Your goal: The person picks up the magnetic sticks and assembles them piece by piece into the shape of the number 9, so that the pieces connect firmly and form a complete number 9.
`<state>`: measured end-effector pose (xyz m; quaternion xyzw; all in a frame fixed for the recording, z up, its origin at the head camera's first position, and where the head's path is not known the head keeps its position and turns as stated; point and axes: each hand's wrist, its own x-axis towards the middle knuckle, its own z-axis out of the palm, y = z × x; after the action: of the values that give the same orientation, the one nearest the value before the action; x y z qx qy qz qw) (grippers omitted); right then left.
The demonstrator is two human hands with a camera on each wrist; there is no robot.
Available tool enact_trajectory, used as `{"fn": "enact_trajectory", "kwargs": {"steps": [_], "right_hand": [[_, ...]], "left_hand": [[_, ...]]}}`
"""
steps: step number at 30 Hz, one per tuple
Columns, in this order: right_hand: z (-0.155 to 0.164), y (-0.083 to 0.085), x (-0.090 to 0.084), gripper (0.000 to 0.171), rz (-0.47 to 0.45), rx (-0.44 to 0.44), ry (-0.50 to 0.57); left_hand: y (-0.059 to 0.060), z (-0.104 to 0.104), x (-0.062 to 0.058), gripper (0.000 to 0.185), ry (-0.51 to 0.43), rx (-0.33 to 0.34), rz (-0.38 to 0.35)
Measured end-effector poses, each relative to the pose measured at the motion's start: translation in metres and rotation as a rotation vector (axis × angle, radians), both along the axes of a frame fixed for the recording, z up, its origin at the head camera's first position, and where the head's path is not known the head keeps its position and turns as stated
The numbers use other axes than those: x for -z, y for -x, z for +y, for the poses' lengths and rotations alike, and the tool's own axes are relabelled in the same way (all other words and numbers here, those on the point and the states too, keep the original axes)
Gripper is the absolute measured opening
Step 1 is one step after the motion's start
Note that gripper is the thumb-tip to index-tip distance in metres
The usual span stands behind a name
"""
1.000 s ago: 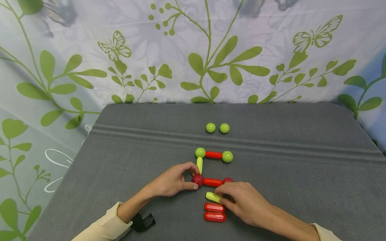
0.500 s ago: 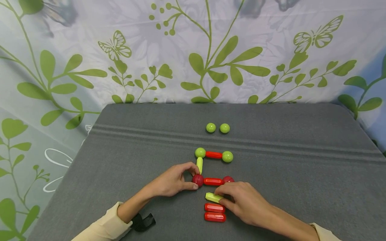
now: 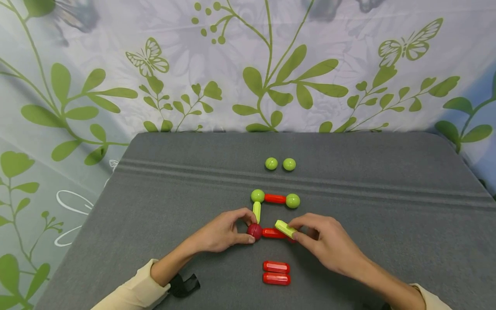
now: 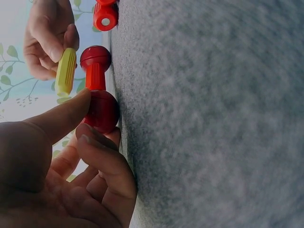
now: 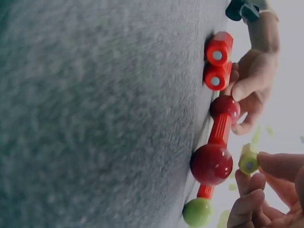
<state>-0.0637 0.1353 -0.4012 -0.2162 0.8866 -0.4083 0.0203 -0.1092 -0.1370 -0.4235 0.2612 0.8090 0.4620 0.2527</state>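
My left hand [image 3: 221, 232] pinches a dark red ball [image 3: 254, 231] between thumb and fingers. A red rod [image 3: 273, 233] joins it to a second dark red ball [image 5: 211, 164], mostly hidden in the head view. Above that end, my right hand [image 3: 329, 243] holds a yellow-green rod [image 3: 284, 228] off the table, tilted and apart from the balls. A pale disc shows on the rod's end in the right wrist view. Another yellow-green rod [image 3: 256, 212] runs from the left red ball to a green ball [image 3: 257, 196], which a red rod [image 3: 275, 199] links to another green ball [image 3: 292, 201].
Two loose red rods [image 3: 276, 272] lie side by side near the front of the grey table [image 3: 155, 193]. Farther back sit two loose green balls [image 3: 271, 163]. A black strap [image 3: 185, 286] is at my left wrist. A leaf-patterned cloth [image 3: 217, 64] hangs behind.
My right hand has lifted the yellow-green rod from beside the red rods and carried it forward, over the right red ball. The left hand keeps its place on the other red ball.
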Motion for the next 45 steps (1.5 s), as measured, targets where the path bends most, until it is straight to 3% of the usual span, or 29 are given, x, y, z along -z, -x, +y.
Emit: {"fn": "enact_trajectory", "kwargs": {"steps": [11,18,25,45], "right_hand": [[0.01,0.008,0.008,0.025,0.011,0.145,-0.036],[0.015,0.012,0.011,0.023,0.043,0.201,-0.065],[0.016,0.014,0.011,0.02,0.0,0.243,-0.081],[0.014,0.016,0.011,0.021,-0.068,0.226,-0.052]], "left_hand": [[0.0,0.001,0.001,0.029,0.047,0.006,0.07],[0.0,0.0,0.001,0.028,0.037,0.017,0.079],[0.0,0.0,0.0,0.029,0.036,0.023,0.071],[0.0,0.001,-0.001,0.029,0.031,0.008,0.061]]}}
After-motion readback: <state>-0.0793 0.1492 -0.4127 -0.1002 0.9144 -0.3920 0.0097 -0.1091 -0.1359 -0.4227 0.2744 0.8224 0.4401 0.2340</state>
